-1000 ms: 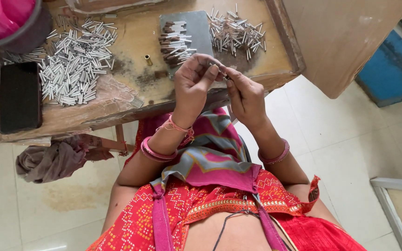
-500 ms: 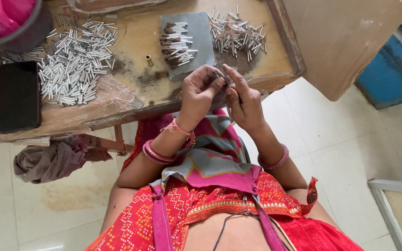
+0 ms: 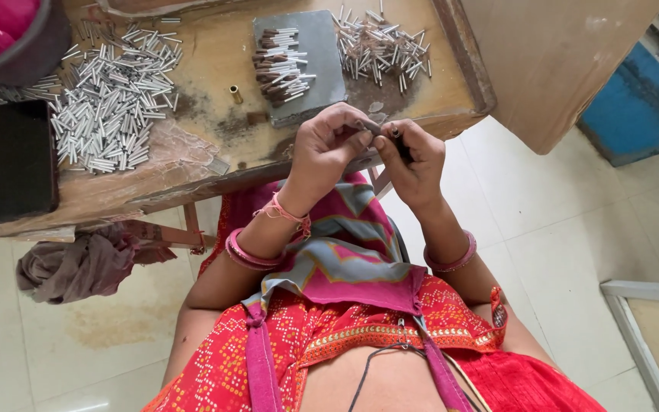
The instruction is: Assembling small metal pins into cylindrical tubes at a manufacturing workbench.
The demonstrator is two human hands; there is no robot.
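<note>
Head view: left hand (image 3: 328, 152) and right hand (image 3: 413, 164) are pinching a small metal tube (image 3: 371, 127) together over the workbench (image 3: 215, 145), close for fine fitting.

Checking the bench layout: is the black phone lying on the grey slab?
No, the black phone lies at the table's left edge, apart from the grey slab, which holds brown-tipped tubes.

black phone (image 3: 18, 160), grey rag (image 3: 78, 267), pink bowl (image 3: 1, 30)
</note>
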